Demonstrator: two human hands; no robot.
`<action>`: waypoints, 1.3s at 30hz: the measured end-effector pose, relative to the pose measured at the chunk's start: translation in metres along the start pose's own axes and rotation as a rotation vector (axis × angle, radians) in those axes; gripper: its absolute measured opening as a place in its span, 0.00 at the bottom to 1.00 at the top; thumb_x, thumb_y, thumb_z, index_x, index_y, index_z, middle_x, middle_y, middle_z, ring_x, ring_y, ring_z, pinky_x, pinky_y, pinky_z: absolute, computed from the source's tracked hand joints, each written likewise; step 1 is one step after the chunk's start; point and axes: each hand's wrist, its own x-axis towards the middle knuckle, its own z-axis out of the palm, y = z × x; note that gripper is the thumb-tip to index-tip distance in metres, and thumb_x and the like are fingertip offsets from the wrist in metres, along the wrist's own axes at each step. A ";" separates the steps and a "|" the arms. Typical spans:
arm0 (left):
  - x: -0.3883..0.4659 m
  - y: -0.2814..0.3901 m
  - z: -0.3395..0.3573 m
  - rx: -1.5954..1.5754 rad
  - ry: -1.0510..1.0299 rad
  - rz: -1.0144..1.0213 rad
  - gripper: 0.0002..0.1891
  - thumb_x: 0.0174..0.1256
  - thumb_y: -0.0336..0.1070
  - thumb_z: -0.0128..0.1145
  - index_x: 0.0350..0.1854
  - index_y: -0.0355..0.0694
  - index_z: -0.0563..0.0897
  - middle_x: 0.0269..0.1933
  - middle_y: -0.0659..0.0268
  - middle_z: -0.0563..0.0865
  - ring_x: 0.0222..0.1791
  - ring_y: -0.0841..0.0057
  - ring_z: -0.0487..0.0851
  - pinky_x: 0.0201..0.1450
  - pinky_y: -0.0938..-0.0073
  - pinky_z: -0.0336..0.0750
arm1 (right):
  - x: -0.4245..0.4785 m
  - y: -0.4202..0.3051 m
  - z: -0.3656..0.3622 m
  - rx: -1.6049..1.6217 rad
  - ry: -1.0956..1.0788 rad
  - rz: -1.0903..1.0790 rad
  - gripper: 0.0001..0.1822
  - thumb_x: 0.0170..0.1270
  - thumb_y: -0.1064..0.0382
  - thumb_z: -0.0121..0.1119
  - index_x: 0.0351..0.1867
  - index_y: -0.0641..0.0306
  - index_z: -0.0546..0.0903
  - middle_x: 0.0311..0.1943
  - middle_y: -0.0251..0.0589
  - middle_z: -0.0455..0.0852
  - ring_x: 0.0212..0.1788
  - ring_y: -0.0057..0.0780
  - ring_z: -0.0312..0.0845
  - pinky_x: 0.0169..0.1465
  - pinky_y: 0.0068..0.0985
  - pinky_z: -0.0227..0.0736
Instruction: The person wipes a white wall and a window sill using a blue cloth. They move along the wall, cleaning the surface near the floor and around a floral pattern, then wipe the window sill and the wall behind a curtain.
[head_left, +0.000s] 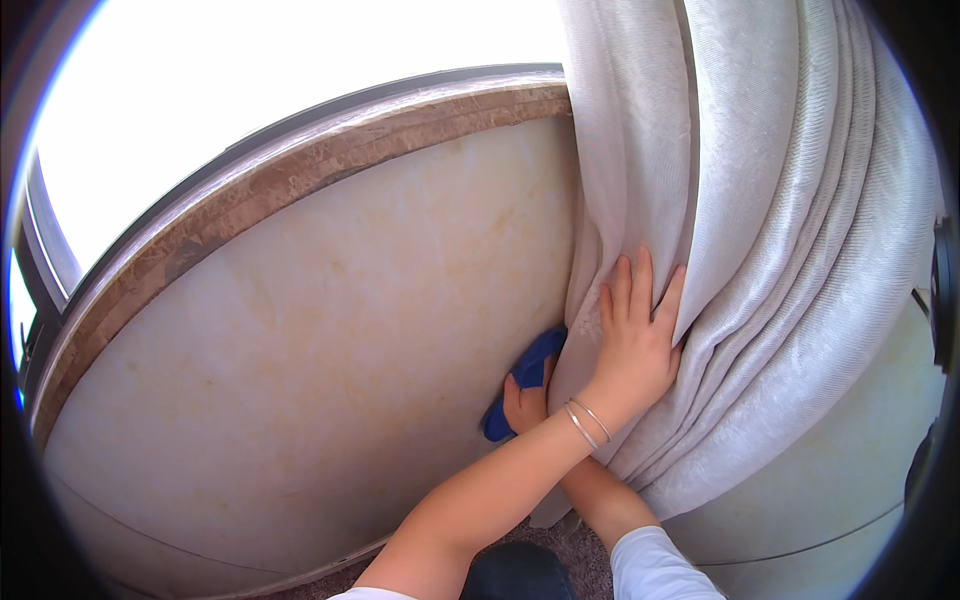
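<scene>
My left hand (636, 337), with two thin silver bangles (586, 424) on its wrist, lies spread against the pale velvety curtain (750, 187). Its fingers point up along the folds. Below and to the left, my right hand (529, 409) presses a blue cloth (531, 367) to the cream marbled wall panel (360, 285), close beside the curtain's edge. The right forearm passes beneath the left one, so my arms cross. Part of the right hand is hidden behind the curtain's edge.
A brown marble-look sill (300, 176) runs above the panel, under a bright window (300, 60). On the right, more tiled wall (840, 450) shows past the curtain. Dark carpet (592, 559) lies at the bottom, with my dark-clothed leg (519, 574) over it.
</scene>
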 end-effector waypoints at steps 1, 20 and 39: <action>-0.004 0.000 0.001 0.007 -0.008 -0.020 0.42 0.57 0.31 0.61 0.76 0.40 0.58 0.77 0.39 0.46 0.75 0.34 0.47 0.70 0.30 0.50 | 0.022 -0.009 -0.001 0.201 0.055 -0.113 0.36 0.59 0.57 0.57 0.66 0.78 0.65 0.65 0.74 0.62 0.68 0.73 0.53 0.74 0.57 0.41; -0.052 0.001 0.056 -0.038 -0.160 -0.273 0.35 0.65 0.34 0.55 0.75 0.38 0.59 0.75 0.31 0.43 0.71 0.22 0.47 0.71 0.34 0.51 | -0.079 0.042 0.074 0.418 0.024 0.410 0.24 0.71 0.65 0.46 0.64 0.78 0.66 0.70 0.67 0.58 0.71 0.62 0.52 0.75 0.46 0.38; -0.037 -0.025 0.030 -0.154 -0.324 -0.194 0.38 0.59 0.26 0.56 0.75 0.48 0.62 0.76 0.38 0.51 0.71 0.32 0.59 0.70 0.48 0.63 | -0.089 0.041 0.082 0.568 0.075 0.513 0.34 0.77 0.56 0.44 0.72 0.80 0.51 0.77 0.65 0.40 0.79 0.54 0.32 0.78 0.40 0.24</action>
